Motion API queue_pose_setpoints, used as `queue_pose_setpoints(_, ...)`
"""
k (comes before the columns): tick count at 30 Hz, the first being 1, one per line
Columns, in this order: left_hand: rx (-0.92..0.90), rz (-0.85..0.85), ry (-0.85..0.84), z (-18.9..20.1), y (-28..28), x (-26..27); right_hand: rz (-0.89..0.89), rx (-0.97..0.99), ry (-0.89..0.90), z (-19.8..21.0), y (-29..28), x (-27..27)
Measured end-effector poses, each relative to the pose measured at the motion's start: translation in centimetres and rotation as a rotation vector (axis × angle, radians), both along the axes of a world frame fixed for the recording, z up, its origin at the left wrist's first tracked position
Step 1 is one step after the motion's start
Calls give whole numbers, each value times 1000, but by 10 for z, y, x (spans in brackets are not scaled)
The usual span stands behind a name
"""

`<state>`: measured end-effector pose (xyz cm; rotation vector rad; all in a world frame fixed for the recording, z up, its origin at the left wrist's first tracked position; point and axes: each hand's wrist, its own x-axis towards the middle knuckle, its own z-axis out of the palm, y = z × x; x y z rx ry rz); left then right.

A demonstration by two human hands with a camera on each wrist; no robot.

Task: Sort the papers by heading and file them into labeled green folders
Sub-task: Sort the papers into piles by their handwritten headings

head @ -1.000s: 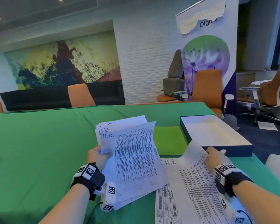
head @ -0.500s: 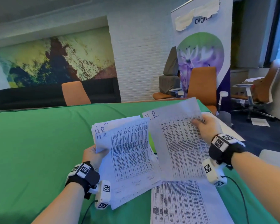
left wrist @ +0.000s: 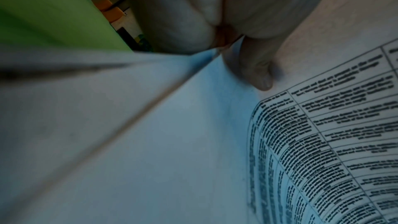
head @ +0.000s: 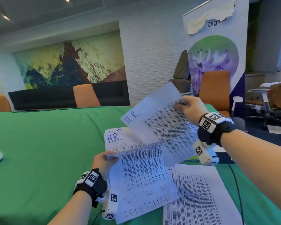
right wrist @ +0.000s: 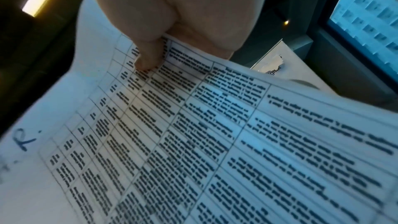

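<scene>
Papers fill the middle of what we see. The raised sheet (head: pixel 159 125) headed "H.R." in blue pen hangs tilted in the air above the green table (head: pixel 44 148), pinched at its upper right edge by the right hand (head: pixel 191 109). From the right wrist we see the thumb (right wrist: pixel 148 55) pressed onto the printed grid; the fingers behind the sheet are hidden, so we cannot tell how they lie. The heading there is half cut off, only "R." clear.

The left hand (head: pixel 104 163) holds a stack of papers (head: pixel 141 174) low over the table, its top sheet curling forward. From the left wrist we make out the thumb (left wrist: pixel 256 72) lying on the top sheet, pinching the bundle; the other fingers are under the paper and out of sight. A sheet farther back in the stack shows "H.R."; the one behind it has its heading mostly covered.

Flat on the table to the right lies another sheet (head: pixel 199 197) marked "I.T", its lower edge cut off by the frame. The printed tables are too blurred to read.

Only a thin strip of a green folder (head: pixel 193 158) peeks out beneath the raised sheet. A dark box (head: pixel 224 157) behind the right wrist is almost wholly hidden by the arm. Beyond stand orange chairs (head: pixel 85 96) and a banner (head: pixel 216 51) with taped-over wording.
</scene>
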<state>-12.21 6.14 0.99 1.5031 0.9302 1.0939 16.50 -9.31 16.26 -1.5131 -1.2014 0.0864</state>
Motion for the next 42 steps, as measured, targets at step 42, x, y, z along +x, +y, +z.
queue_pose_setpoints(42, 32, 112, 143, 10, -25, 0, -534, -1143, -104, -184, -76, 24)
